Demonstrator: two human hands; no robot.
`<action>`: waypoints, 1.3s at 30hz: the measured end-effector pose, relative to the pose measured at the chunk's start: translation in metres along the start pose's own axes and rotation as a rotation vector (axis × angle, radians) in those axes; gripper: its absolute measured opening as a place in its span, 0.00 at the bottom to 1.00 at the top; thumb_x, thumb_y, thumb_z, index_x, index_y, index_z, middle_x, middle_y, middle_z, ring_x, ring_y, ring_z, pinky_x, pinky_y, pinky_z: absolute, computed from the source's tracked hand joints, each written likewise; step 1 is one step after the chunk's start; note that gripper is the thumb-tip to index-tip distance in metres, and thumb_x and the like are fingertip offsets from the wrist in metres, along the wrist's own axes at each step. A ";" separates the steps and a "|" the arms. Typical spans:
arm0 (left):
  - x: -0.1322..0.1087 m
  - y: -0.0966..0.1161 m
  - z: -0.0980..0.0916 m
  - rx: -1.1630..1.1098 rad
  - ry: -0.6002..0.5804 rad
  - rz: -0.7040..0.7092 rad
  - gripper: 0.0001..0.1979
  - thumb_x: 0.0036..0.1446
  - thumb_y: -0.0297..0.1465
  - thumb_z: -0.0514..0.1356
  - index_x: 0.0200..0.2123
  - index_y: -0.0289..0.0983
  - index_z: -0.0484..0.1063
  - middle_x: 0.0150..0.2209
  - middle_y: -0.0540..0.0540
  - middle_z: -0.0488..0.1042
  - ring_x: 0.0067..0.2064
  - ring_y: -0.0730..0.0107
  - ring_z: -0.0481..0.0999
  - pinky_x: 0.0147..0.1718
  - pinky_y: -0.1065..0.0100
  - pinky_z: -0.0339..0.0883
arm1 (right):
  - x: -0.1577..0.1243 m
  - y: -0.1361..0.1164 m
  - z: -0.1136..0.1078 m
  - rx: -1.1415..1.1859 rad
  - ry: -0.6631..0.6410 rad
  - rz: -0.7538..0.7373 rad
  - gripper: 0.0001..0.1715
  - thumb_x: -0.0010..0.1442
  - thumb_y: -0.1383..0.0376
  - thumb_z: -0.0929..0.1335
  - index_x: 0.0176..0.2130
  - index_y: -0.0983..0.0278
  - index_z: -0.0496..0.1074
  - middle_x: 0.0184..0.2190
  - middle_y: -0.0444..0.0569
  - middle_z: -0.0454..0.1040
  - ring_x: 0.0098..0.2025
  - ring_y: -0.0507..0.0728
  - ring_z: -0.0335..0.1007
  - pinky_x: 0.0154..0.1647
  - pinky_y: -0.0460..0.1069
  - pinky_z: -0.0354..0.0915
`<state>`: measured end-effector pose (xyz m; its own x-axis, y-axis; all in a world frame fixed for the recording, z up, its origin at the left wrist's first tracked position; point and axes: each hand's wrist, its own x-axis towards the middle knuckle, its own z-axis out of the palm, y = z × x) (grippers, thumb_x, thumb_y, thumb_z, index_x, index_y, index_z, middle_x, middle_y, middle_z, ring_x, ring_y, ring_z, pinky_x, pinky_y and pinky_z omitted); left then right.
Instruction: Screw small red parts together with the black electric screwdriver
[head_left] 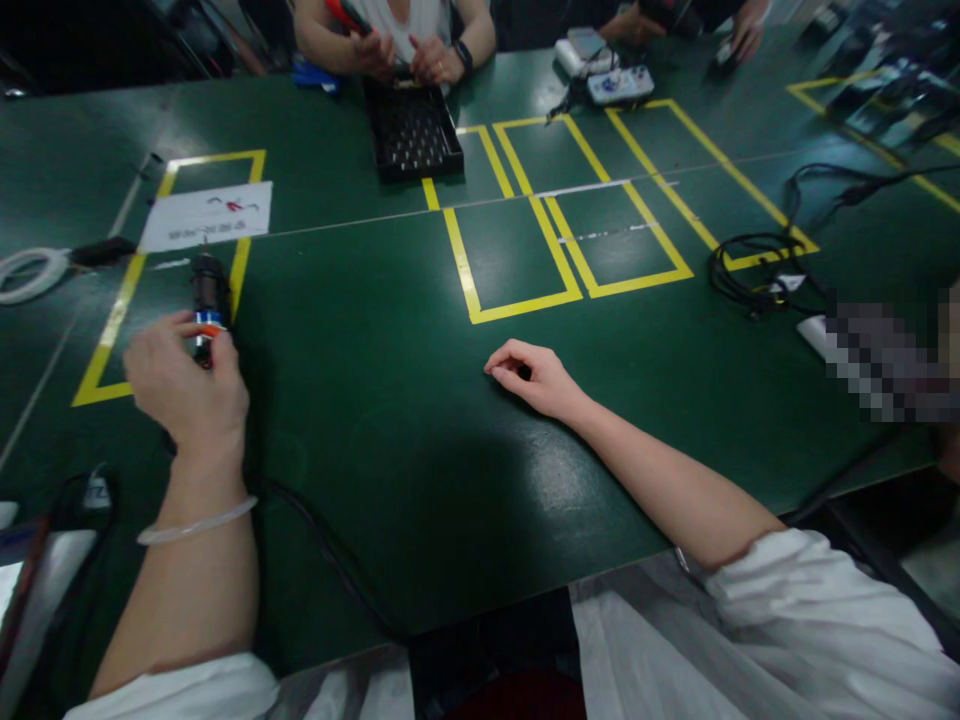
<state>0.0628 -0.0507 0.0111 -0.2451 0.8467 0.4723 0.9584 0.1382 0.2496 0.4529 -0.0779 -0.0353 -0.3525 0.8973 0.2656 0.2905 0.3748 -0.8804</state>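
On the left of the view, my left hand (187, 375) is closed around a dark cylindrical tool with a blue band and an orange part, likely an electric screwdriver (210, 285). Its thin tip points away from me, near a white paper sheet (210, 215) inside a yellow taped rectangle. My right hand (532, 378) rests on the green table (375, 400) near the middle, fingers curled with thumb and fingertips together. Nothing shows between those fingertips.
Across the table a person's hands are above a black tray (417, 135) of small parts. White devices (621, 86) stand at the back. Coiled black cable (757, 275) lies right, white coil (34, 275) left. A dark cord runs from beside my left wrist to the front edge.
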 end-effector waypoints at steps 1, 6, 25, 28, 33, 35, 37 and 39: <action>-0.001 0.012 -0.003 -0.104 -0.001 0.065 0.19 0.65 0.37 0.53 0.55 0.33 0.68 0.55 0.39 0.71 0.56 0.54 0.70 0.58 0.52 0.60 | 0.001 0.001 0.000 0.054 -0.001 0.039 0.06 0.62 0.65 0.67 0.37 0.64 0.74 0.32 0.46 0.75 0.31 0.51 0.68 0.34 0.47 0.64; -0.018 0.096 -0.008 -0.718 -0.416 0.183 0.20 0.66 0.39 0.55 0.54 0.33 0.70 0.39 0.44 0.76 0.39 0.67 0.77 0.44 0.64 0.70 | 0.001 0.002 0.000 0.170 -0.034 0.101 0.06 0.61 0.64 0.68 0.38 0.64 0.73 0.31 0.45 0.76 0.31 0.51 0.69 0.34 0.47 0.64; -0.069 0.162 0.037 -1.246 -1.143 -0.030 0.20 0.64 0.46 0.56 0.41 0.33 0.70 0.32 0.46 0.73 0.35 0.70 0.74 0.38 0.67 0.69 | -0.002 0.001 0.005 0.218 -0.061 0.024 0.10 0.61 0.64 0.70 0.43 0.63 0.71 0.32 0.44 0.76 0.32 0.51 0.70 0.32 0.46 0.65; -0.068 0.163 0.037 -1.218 -1.147 0.002 0.20 0.63 0.46 0.56 0.38 0.33 0.70 0.32 0.46 0.73 0.34 0.69 0.74 0.39 0.67 0.69 | -0.002 0.002 0.006 0.197 -0.047 0.030 0.10 0.61 0.64 0.70 0.43 0.63 0.70 0.33 0.44 0.75 0.32 0.50 0.70 0.33 0.46 0.66; -0.068 0.164 0.035 -1.176 -1.137 0.052 0.18 0.63 0.45 0.57 0.38 0.33 0.71 0.32 0.45 0.73 0.35 0.68 0.74 0.40 0.65 0.69 | -0.002 0.003 0.006 0.152 -0.044 0.044 0.09 0.61 0.65 0.70 0.43 0.62 0.70 0.33 0.44 0.76 0.32 0.50 0.70 0.33 0.46 0.66; -0.069 0.164 0.035 -1.174 -1.136 0.064 0.18 0.63 0.44 0.57 0.39 0.33 0.71 0.33 0.45 0.73 0.36 0.68 0.73 0.40 0.65 0.69 | -0.002 0.002 0.005 0.144 -0.044 0.045 0.09 0.61 0.65 0.70 0.43 0.62 0.70 0.33 0.44 0.76 0.32 0.50 0.70 0.33 0.46 0.66; -0.069 0.163 0.036 -1.176 -1.140 0.078 0.17 0.62 0.44 0.59 0.39 0.34 0.71 0.33 0.46 0.73 0.36 0.69 0.73 0.40 0.66 0.68 | -0.002 0.002 0.006 0.139 -0.043 0.041 0.09 0.61 0.65 0.70 0.43 0.62 0.70 0.33 0.44 0.75 0.31 0.50 0.69 0.33 0.46 0.66; -0.069 0.162 0.036 -1.176 -1.143 0.087 0.16 0.62 0.43 0.60 0.40 0.34 0.71 0.34 0.46 0.74 0.37 0.69 0.73 0.40 0.66 0.68 | -0.002 0.001 0.006 0.134 -0.041 0.038 0.09 0.61 0.65 0.70 0.43 0.63 0.70 0.32 0.43 0.75 0.31 0.50 0.69 0.32 0.46 0.66</action>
<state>0.2406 -0.0681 -0.0110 0.5411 0.8214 -0.1804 0.2011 0.0818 0.9761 0.4489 -0.0806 -0.0393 -0.3804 0.8988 0.2177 0.1841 0.3043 -0.9346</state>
